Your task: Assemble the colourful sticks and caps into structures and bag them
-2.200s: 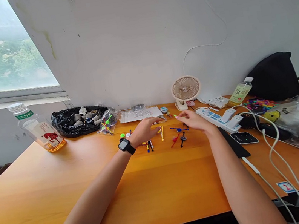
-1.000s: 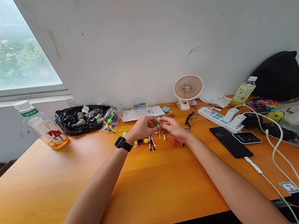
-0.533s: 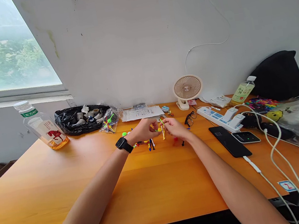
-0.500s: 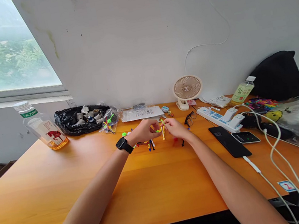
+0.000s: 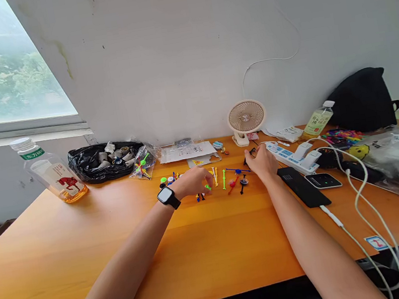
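My left hand [image 5: 191, 181], with a black watch [image 5: 168, 197] on its wrist, hovers over the small colourful plastic parts. Its fingers are curled in around a small green plastic piece [image 5: 208, 187]. To its right, a green stick [image 5: 224, 179], a yellow stick [image 5: 216, 176], a red-orange stick piece [image 5: 233, 184], a blue stick [image 5: 238, 170] and a black stick piece [image 5: 243, 184] lie on the table. My right hand [image 5: 265, 161] is closed on the black-framed glasses [image 5: 248, 155] beside the power strip; its palm hides most of them.
A beige clip fan [image 5: 246, 117] stands behind the right hand. The white power strip [image 5: 290, 156], black phone [image 5: 302, 186] and cables lie at right. Paper sheets [image 5: 186, 151], a black bag [image 5: 107, 174] of grey pieces and a large bottle [image 5: 50, 172] line the back and left.
My right hand has left the green stick, which now lies on the table, and moved right onto the glasses. My left hand stays over the parts, lower and turned down.
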Motion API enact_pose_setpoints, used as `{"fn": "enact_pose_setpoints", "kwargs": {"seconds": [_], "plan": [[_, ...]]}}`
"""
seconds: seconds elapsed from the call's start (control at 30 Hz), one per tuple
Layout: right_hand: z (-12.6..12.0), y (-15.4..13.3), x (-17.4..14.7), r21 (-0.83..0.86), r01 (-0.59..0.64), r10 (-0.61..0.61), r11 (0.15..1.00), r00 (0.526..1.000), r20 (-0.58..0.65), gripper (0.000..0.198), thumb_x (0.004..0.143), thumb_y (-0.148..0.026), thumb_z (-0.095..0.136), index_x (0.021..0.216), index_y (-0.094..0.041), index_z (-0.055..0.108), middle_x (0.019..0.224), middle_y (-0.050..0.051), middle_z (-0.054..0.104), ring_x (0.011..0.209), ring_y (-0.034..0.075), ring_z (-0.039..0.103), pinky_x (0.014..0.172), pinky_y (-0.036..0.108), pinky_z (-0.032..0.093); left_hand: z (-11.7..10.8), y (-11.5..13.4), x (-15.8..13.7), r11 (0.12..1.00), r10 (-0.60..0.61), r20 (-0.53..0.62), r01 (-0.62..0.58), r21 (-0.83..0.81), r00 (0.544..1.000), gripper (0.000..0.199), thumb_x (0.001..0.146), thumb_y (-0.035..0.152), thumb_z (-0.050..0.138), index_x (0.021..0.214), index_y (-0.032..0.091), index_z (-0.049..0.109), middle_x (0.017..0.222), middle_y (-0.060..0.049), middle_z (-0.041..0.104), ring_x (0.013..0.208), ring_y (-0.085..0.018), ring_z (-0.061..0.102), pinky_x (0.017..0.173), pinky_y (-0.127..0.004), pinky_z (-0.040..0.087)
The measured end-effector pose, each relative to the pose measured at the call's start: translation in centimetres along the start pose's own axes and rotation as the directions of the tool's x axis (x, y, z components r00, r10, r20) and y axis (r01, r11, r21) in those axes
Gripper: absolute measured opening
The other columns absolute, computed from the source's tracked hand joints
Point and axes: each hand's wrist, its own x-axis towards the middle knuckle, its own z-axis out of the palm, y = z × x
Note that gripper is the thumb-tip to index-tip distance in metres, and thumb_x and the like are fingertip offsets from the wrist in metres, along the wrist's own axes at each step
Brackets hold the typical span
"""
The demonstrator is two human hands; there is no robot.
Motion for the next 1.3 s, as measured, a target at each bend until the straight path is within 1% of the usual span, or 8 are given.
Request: {"fn": "enact_pose_setpoints", "kwargs": {"seconds": [0.13,0.33,0.5,0.7,0.93,1.03,1.17,1.3], "plan": [[1.3,0.8,0.3,0.024,-0.081,0.077,0.996,0.99,0.12,0.071,0.096,-0.068,0.05,0.137,-0.01,0.048,0.116,0.024,0.07,0.11,0.042,0.067,0.087,0.046,0.051,0.2,-0.6,0.0,0.993,0.097,-0.12,-0.089,0.074,0.988,0.041,0.073,0.031,0.091,0.11,0.022,0.076,0.107,-0.007,0.076,0.108,-0.029,0.064,0.086,-0.035,0.049],[2.8,1.4,0.8,0.216,0.084,-0.132,0.973,0.967,0.218,0.062,0.101,-0.058,0.047,0.148,-0.018,0.043,0.125,0.016,0.07,0.119,0.034,0.064,0.096,0.041,0.048,0.3,-1.5,-0.1,0.993,0.081,-0.134,-0.069,0.094,0.988,0.062,0.079,0.042,0.086,0.134,0.022,0.067,0.131,-0.012,0.07,0.125,-0.033,0.06,0.104,-0.041,0.048],[1.9,0.7,0.8,0.23,0.184,-0.226,0.956,0.959,0.17,0.033,0.101,-0.042,0.051,0.114,-0.017,0.068,0.107,0.013,0.075,0.101,0.027,0.068,0.083,0.034,0.048,1.2,-1.8,0.0,0.992,0.076,-0.095,-0.066,0.103,0.993,0.054,0.09,0.042,0.076,0.139,0.022,0.065,0.135,-0.012,0.07,0.126,-0.03,0.062,0.104,-0.038,0.048],[0.4,-3.5,-1.9,0.338,0.551,-0.625,0.763,0.762,0.168,0.017,0.097,-0.029,0.059,0.095,-0.019,0.073,0.093,0.006,0.075,0.083,0.02,0.065,0.076,0.028,0.044,2.1,-1.2,0.5,0.985,0.101,-0.166,-0.075,0.157,0.981,0.026,0.097,0.038,0.068,0.116,0.023,0.075,0.116,-0.01,0.076,0.11,-0.027,0.068,0.101,-0.035,0.048],[1.4,-5.7,-4.9,0.272,0.656,-0.705,0.705,0.602,0.375,0.011,0.093,-0.021,0.065,0.091,-0.02,0.076,0.094,0.005,0.072,0.084,0.018,0.064,0.07,0.025,0.039,1.9,-0.9,0.5,0.994,0.091,-0.158,-0.079,0.078,0.983,0.018,0.098,0.023,0.06,0.099,0.022,0.077,0.102,-0.007,0.077,0.098,-0.022,0.07,0.091,-0.029,0.05],[1.2,-5.3,-4.5,0.251,0.649,-0.692,0.718,0.624,0.363,0.012,0.094,-0.02,0.063,0.094,-0.019,0.075,0.096,0.006,0.073,0.087,0.019,0.065,0.074,0.026,0.041,1.9,-1.1,0.4,0.995,0.084,-0.15,-0.075,0.061,0.985,0.016,0.096,0.023,0.061,0.097,0.022,0.077,0.097,-0.007,0.076,0.095,-0.022,0.07,0.089,-0.029,0.051],[-0.2,-4.0,-2.8,0.149,0.634,-0.651,0.759,0.729,0.212,0.018,0.094,-0.016,0.059,0.107,-0.017,0.072,0.11,0.01,0.074,0.105,0.023,0.064,0.088,0.029,0.044,1.5,-1.1,0.4,0.997,0.046,-0.196,-0.032,0.074,0.98,0.018,0.097,0.027,0.061,0.105,0.023,0.077,0.104,-0.01,0.077,0.103,-0.025,0.071,0.093,-0.032,0.052],[-1.2,-2.2,-1.4,-0.006,0.487,-0.455,0.873,0.819,0.349,0.018,0.089,-0.016,0.066,0.105,-0.018,0.073,0.108,0.012,0.074,0.1,0.026,0.066,0.079,0.03,0.044,0.6,-0.8,0.2,0.996,0.018,-0.242,0.005,0.093,0.97,0.027,0.101,0.028,0.054,0.12,0.022,0.074,0.117,-0.011,0.076,0.114,-0.026,0.069,0.097,-0.034,0.052]]}}
